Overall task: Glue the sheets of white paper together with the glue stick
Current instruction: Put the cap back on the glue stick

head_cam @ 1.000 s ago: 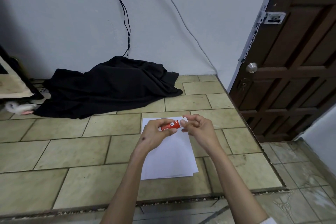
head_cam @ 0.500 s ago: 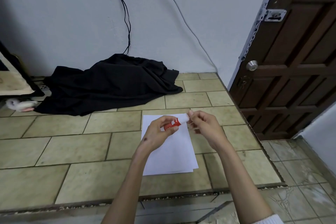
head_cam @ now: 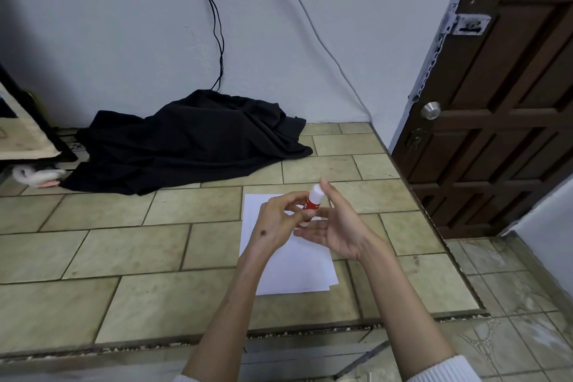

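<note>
The left hand (head_cam: 276, 223) pinches the glue stick (head_cam: 313, 202), cap on, above the paper sheets (head_cam: 288, 270) on the tiled counter (head_cam: 155, 257), while the right hand (head_cam: 336, 228) lies open beside it; a slipping cap pull could drop it toward the black cloth (head_cam: 192, 139).

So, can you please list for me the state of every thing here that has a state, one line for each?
glue stick: held nearly upright above the paper, white cap still on
left hand: grips the glue stick's red body
right hand: open, palm up beside the glue stick
sheets of white paper: lying flat, stacked on the tiled ledge
door: closed
black cloth: crumpled in a heap against the wall
</note>
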